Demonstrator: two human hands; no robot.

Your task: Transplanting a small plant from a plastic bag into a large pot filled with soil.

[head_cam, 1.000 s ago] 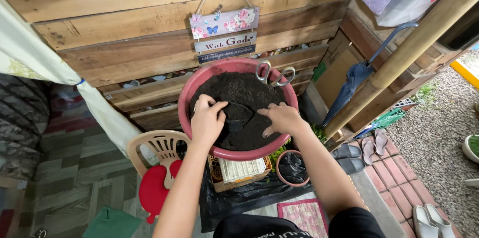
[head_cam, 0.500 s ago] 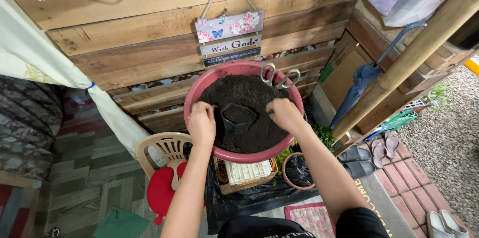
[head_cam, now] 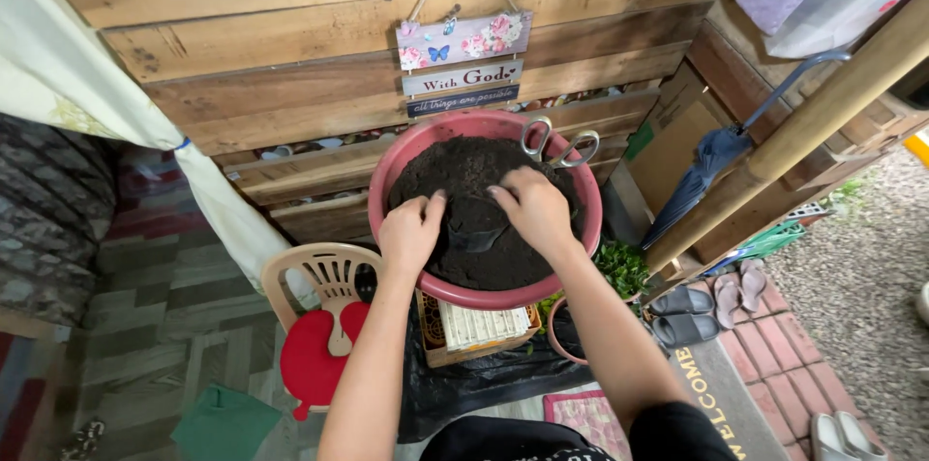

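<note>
Wooden planks (head_cam: 290,103) are filling the far side of the scene, and a small hanging sign (head_cam: 463,64) with flowers and butterflies is hanging on them by a string. Just below the sign, a big pink basin (head_cam: 387,192) full of dark soil (head_cam: 464,171) is sitting in the middle of the view.

Both hands are resting on the soil inside the basin. The left hand (head_cam: 410,232) is lying at the near left part, with its fingers curled loosely and pressing down into the soil. The right hand (head_cam: 534,211) is lying at the near right part, also with bent fingers on the soil. Between the two hands a small black pot (head_cam: 474,234) is lying in the soil, and both hands are touching it or are just beside it; I cannot tell if they are gripping it firmly.

A pair of scissors (head_cam: 559,144) is sticking out of the soil at the far right rim. Under the basin, a plastic chair (head_cam: 324,277) with a red cushion is standing at the near left. On the right, a folded blue umbrella (head_cam: 706,171) is leaning beside a bamboo pole (head_cam: 823,113), and grey sandals (head_cam: 682,316) are lying on the brick floor.
</note>
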